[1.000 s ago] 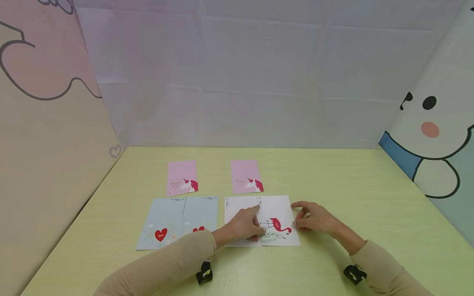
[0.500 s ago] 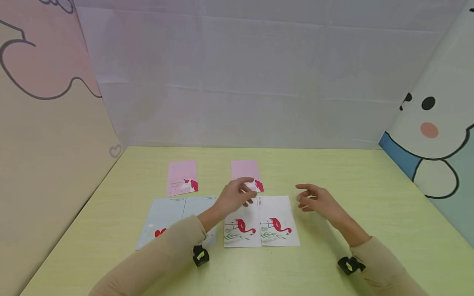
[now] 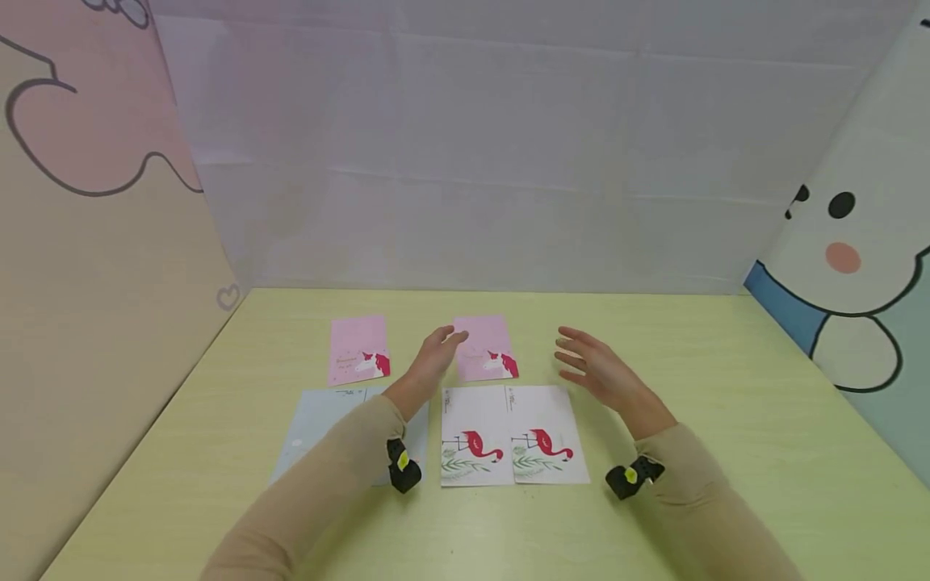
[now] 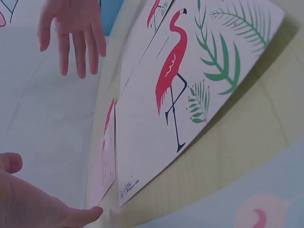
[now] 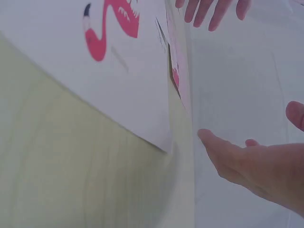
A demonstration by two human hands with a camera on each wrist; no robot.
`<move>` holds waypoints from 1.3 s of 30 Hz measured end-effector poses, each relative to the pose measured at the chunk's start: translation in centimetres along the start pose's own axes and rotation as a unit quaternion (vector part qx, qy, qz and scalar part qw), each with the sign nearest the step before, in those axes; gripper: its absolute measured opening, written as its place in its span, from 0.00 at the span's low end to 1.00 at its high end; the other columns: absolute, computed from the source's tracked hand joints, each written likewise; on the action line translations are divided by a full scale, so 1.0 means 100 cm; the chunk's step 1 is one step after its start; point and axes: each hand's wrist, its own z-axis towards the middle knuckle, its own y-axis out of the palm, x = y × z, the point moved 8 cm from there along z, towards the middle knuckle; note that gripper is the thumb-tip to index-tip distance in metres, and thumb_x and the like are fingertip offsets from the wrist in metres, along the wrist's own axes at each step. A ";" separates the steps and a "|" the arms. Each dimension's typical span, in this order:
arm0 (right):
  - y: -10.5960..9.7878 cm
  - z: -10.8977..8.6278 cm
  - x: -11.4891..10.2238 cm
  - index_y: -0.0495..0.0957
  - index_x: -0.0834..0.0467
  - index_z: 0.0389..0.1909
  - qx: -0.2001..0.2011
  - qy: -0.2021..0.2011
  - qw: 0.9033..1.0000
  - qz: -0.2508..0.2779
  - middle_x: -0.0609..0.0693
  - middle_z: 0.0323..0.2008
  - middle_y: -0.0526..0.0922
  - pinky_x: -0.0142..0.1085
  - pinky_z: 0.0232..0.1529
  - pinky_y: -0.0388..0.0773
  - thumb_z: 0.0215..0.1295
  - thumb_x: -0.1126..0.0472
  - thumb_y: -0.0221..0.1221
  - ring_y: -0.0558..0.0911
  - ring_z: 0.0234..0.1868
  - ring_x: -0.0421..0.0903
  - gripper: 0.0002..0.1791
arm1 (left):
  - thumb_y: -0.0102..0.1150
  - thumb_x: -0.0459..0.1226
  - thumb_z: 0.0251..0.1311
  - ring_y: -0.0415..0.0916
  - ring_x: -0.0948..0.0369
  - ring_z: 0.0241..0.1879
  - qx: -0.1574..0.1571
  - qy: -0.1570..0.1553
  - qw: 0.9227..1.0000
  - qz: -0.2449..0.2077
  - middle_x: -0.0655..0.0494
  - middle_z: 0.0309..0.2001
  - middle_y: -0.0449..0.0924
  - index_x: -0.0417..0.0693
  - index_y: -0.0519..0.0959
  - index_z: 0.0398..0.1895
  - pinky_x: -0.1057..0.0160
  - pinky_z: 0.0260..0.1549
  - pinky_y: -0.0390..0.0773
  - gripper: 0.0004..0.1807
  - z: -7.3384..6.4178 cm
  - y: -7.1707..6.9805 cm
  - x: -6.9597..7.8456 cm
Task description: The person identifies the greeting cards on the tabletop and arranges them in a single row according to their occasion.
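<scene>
My left hand [image 3: 429, 365] is held above the table between two pink unicorn cards, its fingers extended and nothing in them. The right pink card [image 3: 483, 343] lies partly behind its fingertips; the left pink card [image 3: 358, 347] is farther left. To the right, my right hand [image 3: 603, 373] hovers with fingers spread, holding nothing. Two white flamingo cards lie side by side in front: the left flamingo card [image 3: 472, 420] and the right flamingo card [image 3: 541, 411]. Pale blue cards [image 3: 308, 420] are partly hidden under my left sleeve. Both palms show in the left wrist view, one at each side.
The pale yellow table [image 3: 726, 420] meets a white cloth backdrop [image 3: 501, 161] at the back. Printed cartoon panels stand at the left and right sides. A black wrist camera [image 3: 404, 466] is strapped to my left sleeve, another [image 3: 634, 476] to the right.
Both hands have let go of the right flamingo card and lifted away. The left moved up and left, the right moved farther back with fingers spreading. The cards stay in place.
</scene>
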 end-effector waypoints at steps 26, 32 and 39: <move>0.027 0.039 0.028 0.38 0.59 0.67 0.036 0.103 0.994 0.017 0.66 0.64 0.47 0.47 0.57 0.59 0.65 0.51 0.46 0.60 0.59 0.59 0.37 | 0.43 0.46 0.62 0.51 0.48 0.61 -0.013 -0.060 0.997 -0.051 0.42 0.63 0.52 0.36 0.54 0.63 0.52 0.55 0.59 0.31 0.008 0.007 -0.009; 0.026 0.043 0.030 0.39 0.59 0.67 0.050 0.104 0.993 0.010 0.65 0.63 0.49 0.45 0.55 0.63 0.65 0.51 0.47 0.62 0.58 0.58 0.38 | 0.44 0.45 0.62 0.53 0.48 0.60 -0.006 -0.067 0.995 -0.074 0.42 0.63 0.52 0.37 0.54 0.63 0.54 0.52 0.64 0.31 0.013 0.007 -0.012; 0.021 0.044 0.035 0.47 0.61 0.66 0.073 0.111 0.991 -0.004 0.63 0.61 0.56 0.42 0.50 0.69 0.66 0.55 0.46 0.66 0.55 0.57 0.31 | 0.46 0.42 0.62 0.57 0.50 0.58 0.009 -0.067 0.994 -0.088 0.45 0.62 0.55 0.38 0.57 0.62 0.57 0.47 0.70 0.28 0.016 0.001 -0.018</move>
